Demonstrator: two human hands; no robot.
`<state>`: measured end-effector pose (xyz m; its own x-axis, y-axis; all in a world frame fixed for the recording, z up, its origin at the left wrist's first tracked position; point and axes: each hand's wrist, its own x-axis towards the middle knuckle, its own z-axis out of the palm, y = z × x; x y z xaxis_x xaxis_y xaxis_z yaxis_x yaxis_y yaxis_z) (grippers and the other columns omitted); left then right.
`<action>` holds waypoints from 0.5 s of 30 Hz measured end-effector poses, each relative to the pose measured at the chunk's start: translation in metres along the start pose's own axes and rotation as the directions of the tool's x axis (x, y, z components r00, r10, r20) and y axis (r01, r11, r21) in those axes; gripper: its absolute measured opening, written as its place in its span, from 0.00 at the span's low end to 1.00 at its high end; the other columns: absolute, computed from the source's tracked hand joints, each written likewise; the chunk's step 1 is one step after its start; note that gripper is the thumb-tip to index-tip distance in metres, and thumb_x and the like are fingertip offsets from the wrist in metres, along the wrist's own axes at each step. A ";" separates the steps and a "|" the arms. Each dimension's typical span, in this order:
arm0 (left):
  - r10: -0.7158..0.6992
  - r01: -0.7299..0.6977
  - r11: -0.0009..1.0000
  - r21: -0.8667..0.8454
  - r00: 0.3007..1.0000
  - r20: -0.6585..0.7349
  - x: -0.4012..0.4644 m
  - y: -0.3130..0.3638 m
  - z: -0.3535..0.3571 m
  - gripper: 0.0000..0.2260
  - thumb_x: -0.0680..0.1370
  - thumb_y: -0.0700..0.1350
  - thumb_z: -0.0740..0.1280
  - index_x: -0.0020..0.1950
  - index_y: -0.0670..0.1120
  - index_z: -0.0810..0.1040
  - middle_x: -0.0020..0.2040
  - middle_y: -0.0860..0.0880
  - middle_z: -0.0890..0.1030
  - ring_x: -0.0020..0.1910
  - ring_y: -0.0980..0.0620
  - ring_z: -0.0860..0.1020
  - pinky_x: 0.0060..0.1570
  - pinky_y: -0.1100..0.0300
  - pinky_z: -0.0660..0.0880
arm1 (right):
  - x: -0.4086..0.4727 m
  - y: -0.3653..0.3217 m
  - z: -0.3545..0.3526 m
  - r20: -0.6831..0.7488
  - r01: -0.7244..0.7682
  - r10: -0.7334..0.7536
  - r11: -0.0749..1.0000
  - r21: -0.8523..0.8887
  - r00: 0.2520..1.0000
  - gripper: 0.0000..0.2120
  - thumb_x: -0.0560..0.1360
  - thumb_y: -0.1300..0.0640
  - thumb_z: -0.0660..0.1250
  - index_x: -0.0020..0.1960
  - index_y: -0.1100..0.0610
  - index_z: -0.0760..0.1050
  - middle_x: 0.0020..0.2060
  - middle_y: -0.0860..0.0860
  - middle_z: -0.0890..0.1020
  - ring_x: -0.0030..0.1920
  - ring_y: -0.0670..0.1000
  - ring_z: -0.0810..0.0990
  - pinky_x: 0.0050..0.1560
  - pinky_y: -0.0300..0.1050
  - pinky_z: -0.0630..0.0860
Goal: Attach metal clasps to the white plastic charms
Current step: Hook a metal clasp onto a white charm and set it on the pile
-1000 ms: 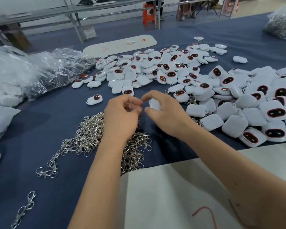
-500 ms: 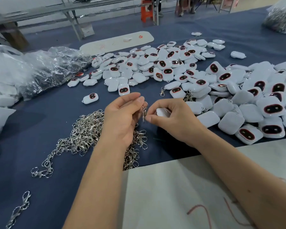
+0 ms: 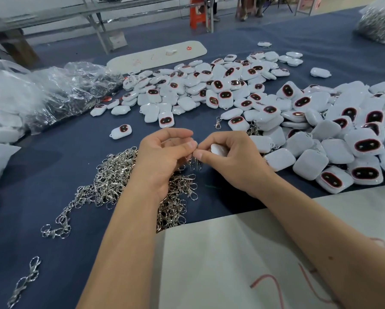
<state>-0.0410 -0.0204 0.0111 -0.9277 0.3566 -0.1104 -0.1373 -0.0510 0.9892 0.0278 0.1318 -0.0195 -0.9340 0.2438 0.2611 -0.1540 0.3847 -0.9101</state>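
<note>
The left hand [image 3: 162, 157] and right hand [image 3: 234, 161] meet thumb tip to thumb tip above the near edge of the clasp pile [image 3: 120, 175] on the blue worktop [image 3: 53, 157]. The right grip is curled round a white plastic charm [image 3: 218, 149]; only a rounded corner shows between thumb and fingers, the rest is covered by the hand. The left grip pinches a metal clasp [image 3: 195, 162] between thumb and forefinger; the clasp hangs just below the thumbs, blurred, and its joint with the charm cannot be made out. The left forearm hides the middle of the clasp pile. The charm heap [image 3: 320, 139] at the right is cut off by the frame edge. Clear plastic bags [image 3: 53, 94] lie far left; their contents are indistinct. Compared with half a second ago, the left thumb has closed against the right thumb, and the clasp now hangs lower, beneath the fingertips.
</note>
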 end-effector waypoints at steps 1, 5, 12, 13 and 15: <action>0.002 -0.001 1.000 0.012 1.000 -0.015 0.000 0.000 -0.001 0.08 0.75 0.31 0.73 0.49 0.43 0.83 0.36 0.50 0.84 0.34 0.53 0.79 0.40 0.62 0.78 | 0.000 -0.001 0.000 0.000 0.003 -0.003 1.000 -0.017 1.000 0.05 0.76 0.54 0.77 0.42 0.51 0.85 0.34 0.48 0.84 0.33 0.41 0.74 0.36 0.35 0.70; 0.080 -0.068 0.991 0.113 0.991 -0.110 0.002 -0.002 -0.007 0.09 0.74 0.31 0.74 0.47 0.44 0.83 0.35 0.51 0.84 0.34 0.54 0.83 0.36 0.64 0.79 | 0.000 0.001 0.001 -0.062 -0.013 0.008 0.997 -0.072 0.998 0.08 0.76 0.56 0.76 0.38 0.51 0.83 0.28 0.46 0.78 0.29 0.41 0.69 0.33 0.32 0.65; 0.123 -0.118 0.991 0.055 0.989 -0.087 0.001 0.000 -0.006 0.11 0.73 0.31 0.74 0.49 0.47 0.83 0.39 0.52 0.85 0.41 0.50 0.85 0.39 0.62 0.77 | 0.001 0.000 0.002 0.020 -0.021 0.022 0.998 -0.052 1.000 0.05 0.79 0.55 0.73 0.53 0.50 0.86 0.44 0.43 0.87 0.46 0.41 0.84 0.51 0.37 0.78; 0.140 -0.137 0.990 0.045 0.987 -0.077 0.000 0.000 -0.004 0.12 0.73 0.31 0.74 0.49 0.47 0.84 0.40 0.52 0.85 0.42 0.49 0.85 0.39 0.62 0.78 | 0.001 0.000 0.002 0.054 -0.016 0.020 0.998 -0.069 0.998 0.05 0.79 0.54 0.73 0.53 0.49 0.86 0.44 0.43 0.88 0.47 0.42 0.84 0.53 0.39 0.79; 0.162 -0.161 0.987 0.027 0.985 -0.056 -0.001 0.001 0.001 0.12 0.73 0.31 0.75 0.49 0.46 0.84 0.41 0.51 0.85 0.45 0.48 0.85 0.41 0.62 0.79 | 0.000 -0.001 0.003 0.085 -0.012 0.020 0.996 -0.083 0.996 0.04 0.78 0.52 0.75 0.51 0.48 0.87 0.43 0.43 0.88 0.46 0.44 0.84 0.54 0.43 0.79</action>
<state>-0.0401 -0.0195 0.0124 -0.9557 0.2908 0.0460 0.0229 -0.0824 0.9963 0.0270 0.1288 -0.0196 -0.9609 0.1747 0.2149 -0.1150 0.4545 -0.8833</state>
